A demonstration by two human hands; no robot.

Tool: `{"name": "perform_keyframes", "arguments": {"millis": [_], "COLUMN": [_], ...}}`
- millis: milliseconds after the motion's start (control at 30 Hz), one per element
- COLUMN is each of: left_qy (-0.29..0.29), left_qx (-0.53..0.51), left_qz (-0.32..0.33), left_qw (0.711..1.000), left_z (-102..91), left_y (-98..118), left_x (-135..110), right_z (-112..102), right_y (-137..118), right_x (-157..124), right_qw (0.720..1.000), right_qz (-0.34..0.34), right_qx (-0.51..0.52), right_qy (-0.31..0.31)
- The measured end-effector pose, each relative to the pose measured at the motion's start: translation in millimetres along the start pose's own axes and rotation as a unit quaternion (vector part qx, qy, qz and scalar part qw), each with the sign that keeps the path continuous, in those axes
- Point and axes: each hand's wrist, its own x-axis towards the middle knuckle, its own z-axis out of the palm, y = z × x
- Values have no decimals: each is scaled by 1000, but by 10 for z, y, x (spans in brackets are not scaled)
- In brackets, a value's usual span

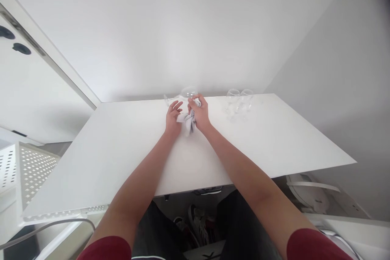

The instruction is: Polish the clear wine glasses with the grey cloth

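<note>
My right hand (200, 113) is closed around a crumpled light grey cloth (188, 121), whose loose end hangs down between my hands. Just beyond the fingers shows the clear bowl of a wine glass (189, 92), tilted over, with what looks like its stem and foot reaching left. Whether my right fingers also grip the glass through the cloth cannot be made out. My left hand (173, 118) is beside the cloth, fingers spread and curved, with the cloth's edge close to its palm. To the right stand two clear stemmed glasses, a left one (233, 94) and a right one (246, 94).
The white table (128, 150) meets a white wall (170, 28) at its far edge. A white perforated basket (35, 170) stands at the left, near a grey cable (61, 222). Shoes (198, 223) show below the front edge. A door (30, 85) is at far left.
</note>
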Motion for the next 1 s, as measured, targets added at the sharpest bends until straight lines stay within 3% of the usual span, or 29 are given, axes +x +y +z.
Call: {"name": "perform_keyframes", "arguments": {"millis": [67, 167, 533, 667, 767, 900, 1000], "left_qy": [-31, -70, -35, 16, 52, 40, 45], "left_qx": [15, 21, 28, 17, 6, 22, 51], "left_qz": [25, 30, 43, 99, 106, 113, 117], "left_qw": [999, 997, 998, 995, 993, 993, 991], "left_z": [21, 38, 99, 16, -50, -55, -32], "left_y": [2, 4, -13, 42, 64, 46, 29], "left_x": [-24, -44, -48, 14, 65, 66, 46], "right_z": [-213, -356, -217, -296, -376, -383, -339], "right_y": [123, 275, 317, 347, 367, 399, 422], "right_x": [-5, -40, -62, 41, 127, 145, 108], "right_qw": [999, 997, 974, 967, 963, 980, 989], "right_qz": [36, 69, 129, 134, 148, 136, 103], "right_qx": [14, 34, 76, 162, 191, 134, 81], "right_qy": [10, -7, -170, -147, -117, -63, -72]}}
